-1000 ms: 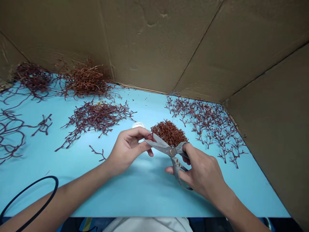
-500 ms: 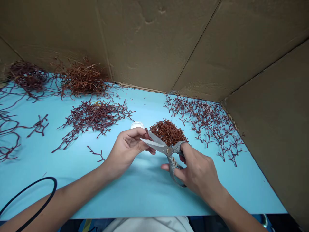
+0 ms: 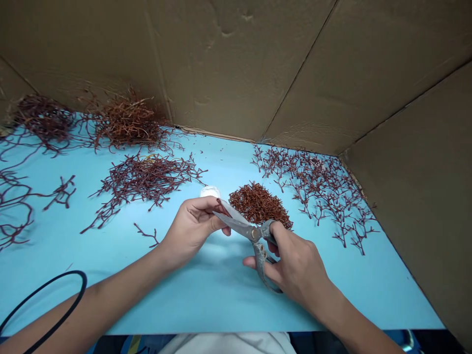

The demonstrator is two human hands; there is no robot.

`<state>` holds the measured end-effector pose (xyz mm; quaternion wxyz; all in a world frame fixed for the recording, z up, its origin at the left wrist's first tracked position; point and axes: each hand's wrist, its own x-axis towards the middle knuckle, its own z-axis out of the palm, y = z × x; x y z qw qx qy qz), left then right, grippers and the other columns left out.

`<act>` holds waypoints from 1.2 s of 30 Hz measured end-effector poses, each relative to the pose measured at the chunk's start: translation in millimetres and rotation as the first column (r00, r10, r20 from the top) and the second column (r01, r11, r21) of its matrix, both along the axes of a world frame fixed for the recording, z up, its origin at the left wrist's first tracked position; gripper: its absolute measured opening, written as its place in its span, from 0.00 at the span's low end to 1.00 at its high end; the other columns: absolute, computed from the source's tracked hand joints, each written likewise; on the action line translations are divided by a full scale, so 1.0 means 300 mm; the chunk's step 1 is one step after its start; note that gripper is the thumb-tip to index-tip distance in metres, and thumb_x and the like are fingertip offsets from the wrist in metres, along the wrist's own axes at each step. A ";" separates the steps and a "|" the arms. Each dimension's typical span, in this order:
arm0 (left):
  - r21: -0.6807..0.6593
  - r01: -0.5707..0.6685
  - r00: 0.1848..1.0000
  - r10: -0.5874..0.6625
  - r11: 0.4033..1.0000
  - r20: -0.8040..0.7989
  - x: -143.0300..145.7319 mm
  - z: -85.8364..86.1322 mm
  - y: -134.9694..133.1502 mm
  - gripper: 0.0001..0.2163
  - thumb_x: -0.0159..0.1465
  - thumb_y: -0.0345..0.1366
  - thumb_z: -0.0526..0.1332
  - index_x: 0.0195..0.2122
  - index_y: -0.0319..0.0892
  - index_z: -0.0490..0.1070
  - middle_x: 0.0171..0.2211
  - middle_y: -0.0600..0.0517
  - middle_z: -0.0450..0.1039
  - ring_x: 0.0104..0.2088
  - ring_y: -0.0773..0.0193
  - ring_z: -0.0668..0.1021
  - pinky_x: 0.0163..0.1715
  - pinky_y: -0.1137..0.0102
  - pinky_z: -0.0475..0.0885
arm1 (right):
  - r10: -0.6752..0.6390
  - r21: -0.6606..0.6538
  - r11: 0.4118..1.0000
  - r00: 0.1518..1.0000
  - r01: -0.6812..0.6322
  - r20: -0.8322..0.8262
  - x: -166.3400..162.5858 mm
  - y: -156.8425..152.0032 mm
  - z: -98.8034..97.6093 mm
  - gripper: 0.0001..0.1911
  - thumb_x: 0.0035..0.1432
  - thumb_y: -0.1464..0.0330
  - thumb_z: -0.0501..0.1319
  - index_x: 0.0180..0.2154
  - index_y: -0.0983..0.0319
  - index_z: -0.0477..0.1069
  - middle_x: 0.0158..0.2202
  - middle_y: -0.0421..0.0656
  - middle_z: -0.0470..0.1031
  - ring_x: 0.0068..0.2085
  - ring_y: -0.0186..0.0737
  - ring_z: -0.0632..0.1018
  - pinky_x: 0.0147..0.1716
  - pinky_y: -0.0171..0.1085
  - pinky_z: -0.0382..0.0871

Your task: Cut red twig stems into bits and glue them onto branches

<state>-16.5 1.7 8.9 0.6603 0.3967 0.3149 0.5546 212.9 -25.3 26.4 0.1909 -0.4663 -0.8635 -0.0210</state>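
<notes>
My left hand pinches a thin reddish-brown twig, most of it hidden by the fingers and blades. A pair of metal scissors with worn grey handles is in my right hand, fingers through the loops. Its blades are parted at the left fingertips, with part of the twig showing between them. Just behind the scissors lies a heap of short reddish-brown pieces. A round white object sits beyond my left hand, partly covered by it.
Branching twigs spread at the right. A pile of longer ones lies left of centre, with tangled bundles behind. One small twig rests near my left wrist. Cardboard walls border the light blue tabletop. A black loop crosses my left forearm.
The scissors and my right hand have shifted slightly left and down. My left fingers have drawn slightly left, and more of the twig shows between the blades.
</notes>
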 end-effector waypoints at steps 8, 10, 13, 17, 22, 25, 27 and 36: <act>0.041 -0.055 0.992 0.059 0.998 -0.109 -0.022 0.004 0.018 0.10 0.54 0.41 0.81 0.28 0.42 0.85 0.24 0.51 0.80 0.23 0.66 0.80 0.27 0.74 0.78 | -0.007 0.041 0.999 0.999 0.006 0.044 0.005 -0.008 0.009 0.29 0.72 0.40 0.46 0.33 0.56 0.61 0.20 0.35 0.67 0.18 0.34 0.66 0.20 0.35 0.58; 0.060 -0.063 0.987 0.071 0.996 -0.144 -0.026 0.007 0.020 0.10 0.55 0.41 0.80 0.27 0.42 0.85 0.23 0.51 0.80 0.23 0.66 0.80 0.27 0.73 0.79 | -0.006 0.063 0.998 0.998 0.002 0.056 0.005 -0.010 0.010 0.28 0.73 0.40 0.45 0.33 0.56 0.60 0.20 0.35 0.67 0.18 0.34 0.66 0.20 0.35 0.58; 0.077 -0.061 0.979 0.074 0.995 -0.187 -0.031 0.014 0.020 0.10 0.56 0.41 0.80 0.26 0.42 0.84 0.22 0.51 0.79 0.23 0.65 0.81 0.27 0.72 0.80 | -0.013 0.103 0.995 0.997 0.005 0.079 0.005 -0.010 0.010 0.28 0.73 0.41 0.45 0.33 0.56 0.59 0.21 0.35 0.67 0.18 0.35 0.67 0.20 0.35 0.57; 0.082 -0.055 0.975 0.071 0.995 -0.212 -0.030 0.029 0.015 0.08 0.56 0.39 0.80 0.25 0.42 0.85 0.21 0.51 0.80 0.23 0.64 0.81 0.26 0.73 0.80 | -0.031 0.162 0.987 0.993 0.012 0.116 0.006 -0.011 0.010 0.28 0.74 0.41 0.45 0.32 0.56 0.60 0.21 0.36 0.67 0.19 0.35 0.69 0.20 0.36 0.56; 0.085 -0.066 0.970 0.084 0.994 -0.227 -0.027 0.042 0.013 0.09 0.55 0.37 0.80 0.24 0.41 0.84 0.21 0.52 0.79 0.22 0.64 0.82 0.26 0.74 0.81 | -0.045 0.225 0.974 0.989 0.012 0.143 0.003 -0.014 0.005 0.29 0.75 0.43 0.45 0.31 0.57 0.60 0.21 0.36 0.66 0.20 0.35 0.70 0.20 0.37 0.57; 0.066 -0.068 0.970 0.081 0.996 -0.229 -0.028 0.045 0.014 0.09 0.54 0.37 0.80 0.24 0.41 0.84 0.20 0.52 0.79 0.23 0.65 0.82 0.26 0.75 0.81 | -0.048 0.250 0.968 0.989 0.011 0.143 0.002 -0.013 0.000 0.30 0.75 0.43 0.45 0.30 0.57 0.61 0.20 0.36 0.66 0.19 0.34 0.69 0.20 0.37 0.57; 0.053 -0.064 0.973 0.074 0.997 -0.217 -0.029 0.047 0.015 0.10 0.54 0.38 0.81 0.25 0.40 0.84 0.20 0.52 0.79 0.22 0.67 0.81 0.26 0.77 0.80 | -0.049 0.258 0.966 0.989 0.012 0.138 0.002 -0.013 -0.001 0.30 0.75 0.42 0.45 0.30 0.57 0.61 0.20 0.35 0.66 0.19 0.34 0.68 0.20 0.37 0.56; 0.007 -0.020 0.995 0.020 1.000 -0.098 -0.027 0.016 0.015 0.11 0.53 0.40 0.82 0.29 0.41 0.85 0.22 0.53 0.81 0.23 0.70 0.81 0.27 0.80 0.77 | -0.064 0.278 0.960 0.989 0.024 0.136 0.012 -0.007 -0.010 0.31 0.75 0.43 0.44 0.29 0.58 0.63 0.19 0.35 0.65 0.19 0.34 0.68 0.21 0.37 0.57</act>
